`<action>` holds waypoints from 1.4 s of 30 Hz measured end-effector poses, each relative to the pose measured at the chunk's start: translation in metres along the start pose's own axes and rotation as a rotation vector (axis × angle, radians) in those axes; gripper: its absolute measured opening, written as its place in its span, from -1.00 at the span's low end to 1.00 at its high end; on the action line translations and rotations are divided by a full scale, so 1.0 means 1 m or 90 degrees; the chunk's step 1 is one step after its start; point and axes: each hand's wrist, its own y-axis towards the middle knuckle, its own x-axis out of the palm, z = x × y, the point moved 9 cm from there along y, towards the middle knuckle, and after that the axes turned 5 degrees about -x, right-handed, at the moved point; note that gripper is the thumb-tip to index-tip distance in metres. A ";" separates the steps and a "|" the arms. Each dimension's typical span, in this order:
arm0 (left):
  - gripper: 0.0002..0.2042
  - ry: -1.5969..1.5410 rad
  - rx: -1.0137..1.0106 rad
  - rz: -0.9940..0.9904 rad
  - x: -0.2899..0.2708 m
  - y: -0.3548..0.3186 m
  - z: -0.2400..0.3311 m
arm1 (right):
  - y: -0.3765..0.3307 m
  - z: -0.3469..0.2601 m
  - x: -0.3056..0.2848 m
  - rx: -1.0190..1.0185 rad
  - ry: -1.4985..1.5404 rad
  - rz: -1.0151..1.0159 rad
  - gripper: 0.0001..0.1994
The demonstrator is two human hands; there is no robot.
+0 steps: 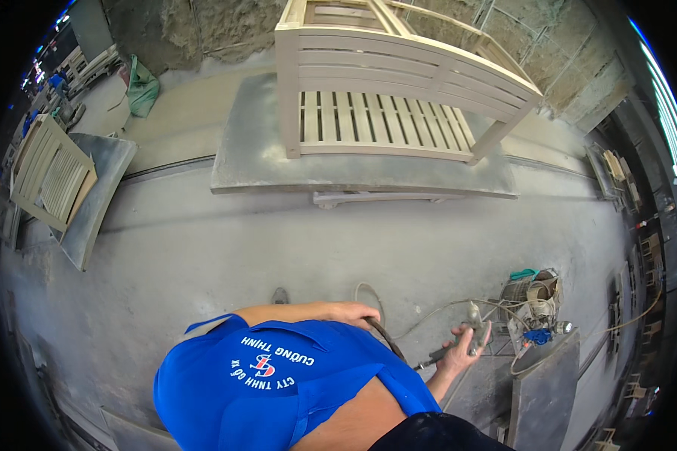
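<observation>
Head view | right hand (pixel 454 359) is gripping and partly hiding gun-shaped tool (pixel 474 314), right of blue shirt (pixel 203 391) | tool's long axis is running roughly fore-and-aft, tip pointing away from shirt | left hand (pixel 352 312) is clasping dark hose (pixel 387 340)

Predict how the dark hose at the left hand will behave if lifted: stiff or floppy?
The dark hose would probably flex rather than stay rigid, since it curves away from the left hand. Lifting it might also tug on the spray gun in the right hand, because it appears to run toward that tool.
</observation>
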 end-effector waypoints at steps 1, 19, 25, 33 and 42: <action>-0.71 -0.073 -0.047 0.012 -0.013 -0.020 -0.013 | -0.010 -0.001 0.032 0.014 -0.006 -0.017 -0.41; -0.81 -0.286 0.001 0.353 -0.163 -0.243 -0.068 | -0.104 -0.060 0.336 0.035 0.046 -0.315 -0.37; -0.80 -0.255 0.035 0.309 -0.197 -0.199 -0.042 | -0.031 -0.066 0.287 0.002 0.060 -0.139 -0.39; -0.77 -0.161 0.081 0.210 -0.265 -0.033 0.001 | 0.158 -0.055 0.197 -0.067 0.114 0.100 -0.44; -0.80 -0.069 0.104 0.115 -0.309 0.187 0.107 | 0.338 -0.013 0.128 -0.016 0.077 0.193 -0.44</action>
